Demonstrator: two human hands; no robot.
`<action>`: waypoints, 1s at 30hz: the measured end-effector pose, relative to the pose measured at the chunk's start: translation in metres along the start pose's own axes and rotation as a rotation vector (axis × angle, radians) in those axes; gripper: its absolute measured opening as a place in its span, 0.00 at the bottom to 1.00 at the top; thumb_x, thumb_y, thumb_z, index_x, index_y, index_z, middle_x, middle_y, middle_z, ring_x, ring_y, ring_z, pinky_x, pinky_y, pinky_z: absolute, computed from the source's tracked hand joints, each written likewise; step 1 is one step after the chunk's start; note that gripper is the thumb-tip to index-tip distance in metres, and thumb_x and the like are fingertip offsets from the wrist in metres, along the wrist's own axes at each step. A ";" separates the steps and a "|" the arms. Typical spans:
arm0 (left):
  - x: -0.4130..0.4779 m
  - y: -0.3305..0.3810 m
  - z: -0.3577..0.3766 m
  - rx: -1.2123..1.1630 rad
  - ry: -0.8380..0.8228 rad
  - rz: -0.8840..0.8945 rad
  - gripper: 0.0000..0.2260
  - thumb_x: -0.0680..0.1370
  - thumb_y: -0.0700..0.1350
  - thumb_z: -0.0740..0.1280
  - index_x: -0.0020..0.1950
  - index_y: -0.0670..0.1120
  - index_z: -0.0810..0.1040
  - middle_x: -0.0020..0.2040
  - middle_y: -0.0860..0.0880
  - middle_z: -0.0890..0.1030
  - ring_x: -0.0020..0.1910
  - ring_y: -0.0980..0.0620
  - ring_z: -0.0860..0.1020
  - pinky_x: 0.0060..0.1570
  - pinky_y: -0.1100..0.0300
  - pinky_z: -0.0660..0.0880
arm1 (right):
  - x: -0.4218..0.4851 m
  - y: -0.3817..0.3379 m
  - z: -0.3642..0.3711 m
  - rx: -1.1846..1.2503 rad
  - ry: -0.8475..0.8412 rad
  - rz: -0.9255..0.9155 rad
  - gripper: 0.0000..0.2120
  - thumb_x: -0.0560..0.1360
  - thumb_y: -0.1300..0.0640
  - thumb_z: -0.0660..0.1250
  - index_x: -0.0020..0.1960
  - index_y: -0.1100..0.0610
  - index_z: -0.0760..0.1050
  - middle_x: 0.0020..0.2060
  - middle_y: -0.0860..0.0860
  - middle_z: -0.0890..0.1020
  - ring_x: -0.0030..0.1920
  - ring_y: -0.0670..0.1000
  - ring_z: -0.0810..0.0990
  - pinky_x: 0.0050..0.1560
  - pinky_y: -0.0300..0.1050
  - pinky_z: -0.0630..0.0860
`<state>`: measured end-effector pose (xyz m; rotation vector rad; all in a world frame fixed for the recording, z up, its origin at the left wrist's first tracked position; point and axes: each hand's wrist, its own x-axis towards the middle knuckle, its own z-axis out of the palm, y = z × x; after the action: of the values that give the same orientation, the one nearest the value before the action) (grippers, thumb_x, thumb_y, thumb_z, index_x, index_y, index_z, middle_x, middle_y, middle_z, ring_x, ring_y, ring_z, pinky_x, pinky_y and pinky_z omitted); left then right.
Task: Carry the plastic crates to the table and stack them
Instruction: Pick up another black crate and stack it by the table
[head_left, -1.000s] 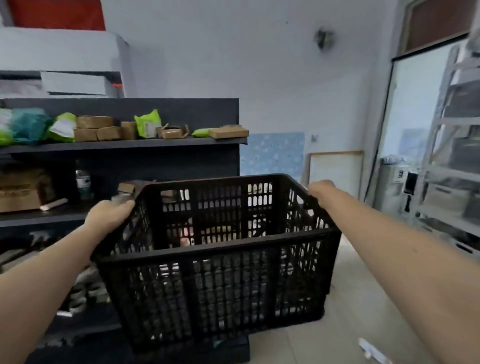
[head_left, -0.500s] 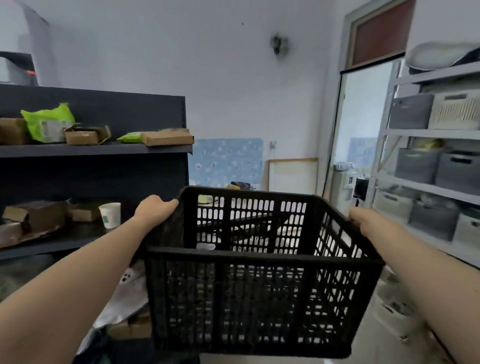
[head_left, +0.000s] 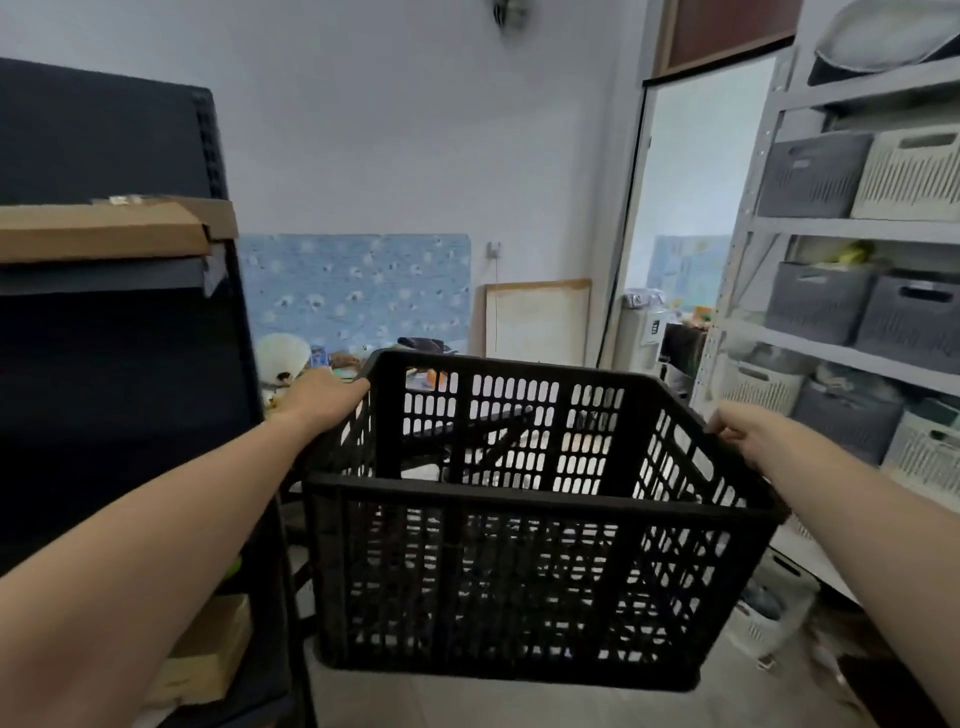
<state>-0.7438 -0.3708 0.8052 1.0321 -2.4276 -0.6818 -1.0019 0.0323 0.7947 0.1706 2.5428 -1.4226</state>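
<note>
Plainly, this is the carrying leg of the task: the black plastic crate (head_left: 519, 525) hangs in the air straight ahead of the person, its open top up and nothing visible inside, clear of the floor and of every shelf. The left hand (head_left: 327, 400) is curled over the left rim close to the far corner. The right hand (head_left: 748, 436) grips the right rim with fingers hooked over its edge, sitting a little nearer the body than the left. The crate rides between the two arms and looks slightly skewed, its far-left corner pushed ahead.

What the next move turns on is the line ahead. A cluttered desk (head_left: 337, 367) shows just past the far rim, to the left of centre, partly hidden by the crate itself. It seems the likely goal, though how much free room it has cannot be told from here.

The way there runs between the dark shelf unit (head_left: 104, 415) close on the left and the grey rack of baskets (head_left: 831, 234) on the right. The left elbow and the crate's left wall pass nearest the dark unit, so I would judge that side the one to watch.
</note>
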 end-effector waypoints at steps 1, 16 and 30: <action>0.021 0.001 0.017 0.007 -0.006 -0.009 0.21 0.75 0.57 0.62 0.40 0.38 0.78 0.42 0.39 0.80 0.36 0.44 0.76 0.34 0.57 0.68 | 0.026 -0.003 0.010 0.005 0.015 0.013 0.08 0.74 0.73 0.56 0.42 0.63 0.67 0.28 0.56 0.63 0.29 0.53 0.60 0.28 0.41 0.59; 0.276 -0.045 0.240 0.081 -0.358 -0.470 0.17 0.73 0.52 0.69 0.34 0.39 0.77 0.30 0.43 0.81 0.30 0.46 0.82 0.35 0.55 0.81 | 0.382 -0.072 0.216 -0.158 -0.295 0.249 0.08 0.71 0.63 0.59 0.33 0.61 0.69 0.23 0.54 0.72 0.28 0.54 0.68 0.31 0.41 0.64; 0.469 -0.134 0.464 -0.026 -0.476 -0.766 0.15 0.72 0.52 0.69 0.37 0.39 0.78 0.35 0.43 0.82 0.35 0.45 0.81 0.35 0.58 0.76 | 0.654 -0.026 0.431 -0.157 -0.260 0.323 0.09 0.63 0.67 0.64 0.42 0.70 0.73 0.31 0.62 0.73 0.32 0.60 0.75 0.34 0.49 0.73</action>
<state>-1.2226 -0.6753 0.4431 2.0065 -2.3237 -1.3206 -1.5817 -0.3531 0.4353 0.3296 2.2766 -1.0462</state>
